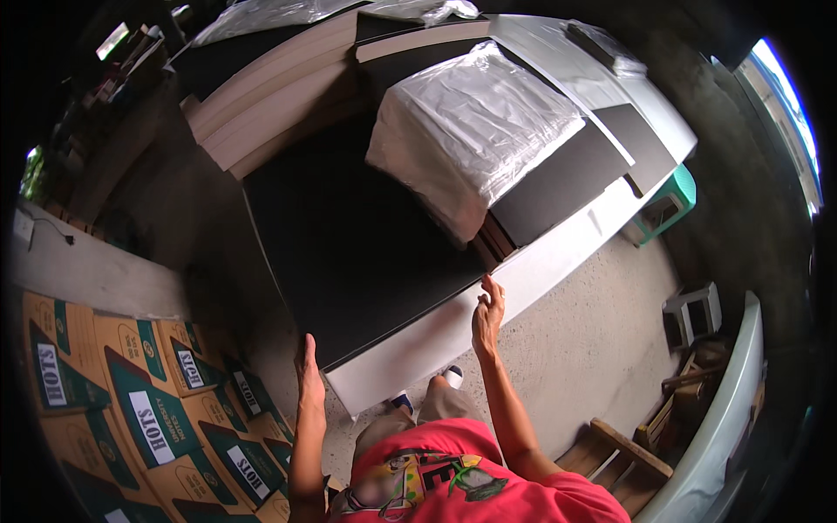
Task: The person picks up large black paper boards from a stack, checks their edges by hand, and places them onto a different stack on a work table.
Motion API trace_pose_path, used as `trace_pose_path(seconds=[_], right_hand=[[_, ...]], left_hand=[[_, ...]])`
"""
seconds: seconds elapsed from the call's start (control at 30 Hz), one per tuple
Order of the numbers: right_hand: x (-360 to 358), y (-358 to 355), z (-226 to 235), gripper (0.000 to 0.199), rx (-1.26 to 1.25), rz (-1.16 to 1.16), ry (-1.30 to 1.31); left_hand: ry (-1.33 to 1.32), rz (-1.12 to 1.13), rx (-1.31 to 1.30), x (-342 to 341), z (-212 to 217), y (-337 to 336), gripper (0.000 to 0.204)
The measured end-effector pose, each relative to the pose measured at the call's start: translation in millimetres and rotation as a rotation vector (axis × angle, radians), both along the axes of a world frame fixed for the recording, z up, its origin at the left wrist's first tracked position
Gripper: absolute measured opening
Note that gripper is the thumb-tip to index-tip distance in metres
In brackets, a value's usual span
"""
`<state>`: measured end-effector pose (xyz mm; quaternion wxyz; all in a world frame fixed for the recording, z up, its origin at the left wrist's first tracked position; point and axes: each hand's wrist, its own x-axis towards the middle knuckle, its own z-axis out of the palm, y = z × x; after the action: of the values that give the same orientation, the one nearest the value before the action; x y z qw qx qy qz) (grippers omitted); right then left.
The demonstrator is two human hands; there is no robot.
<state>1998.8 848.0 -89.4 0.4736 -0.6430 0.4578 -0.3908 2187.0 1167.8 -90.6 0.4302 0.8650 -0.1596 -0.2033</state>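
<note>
A wide stack of large black sheets (349,235) lies on a white-covered table (384,370) in front of me. At the stack's near left corner is my left hand (311,375), its fingers stretched out flat along the side and holding nothing. My right hand (488,322) is at the near edge, by the stack's right corner, with fingers extended and nothing visible in them. Whether its fingertips touch the sheets I cannot tell. Just beyond that hand, a bundle covered in clear plastic (484,122) rests beside more dark sheets (567,179).
Cardboard boxes (144,410) are stacked at the lower left. Pale stacked sheets (279,96) stand at the far left of the table. To the right are a green stool (667,205), a grey stool (695,314) and a wooden pallet (628,449).
</note>
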Motion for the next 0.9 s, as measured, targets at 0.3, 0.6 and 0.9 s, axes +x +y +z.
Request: trace_pose_path(seconds=[0.3, 0.6, 0.9], right_hand=[[17.0, 6.2, -0.3, 0.052, -0.122, -0.091, -0.072], [-35.0, 104.3, 10.0, 0.042, 0.285, 0.301, -0.112], [-5.4, 77.4, 37.5, 0.051, 0.678, -0.1, -0.305]], left_hand=[[0.37, 0.316, -0.405, 3.8, 29.4, -18.6, 0.07], [0.654, 0.2, -0.589, 44.2, 54.0, 65.8, 0.066], [0.758, 0.369, -0.722, -109.1, 13.5, 58.3, 0.061]])
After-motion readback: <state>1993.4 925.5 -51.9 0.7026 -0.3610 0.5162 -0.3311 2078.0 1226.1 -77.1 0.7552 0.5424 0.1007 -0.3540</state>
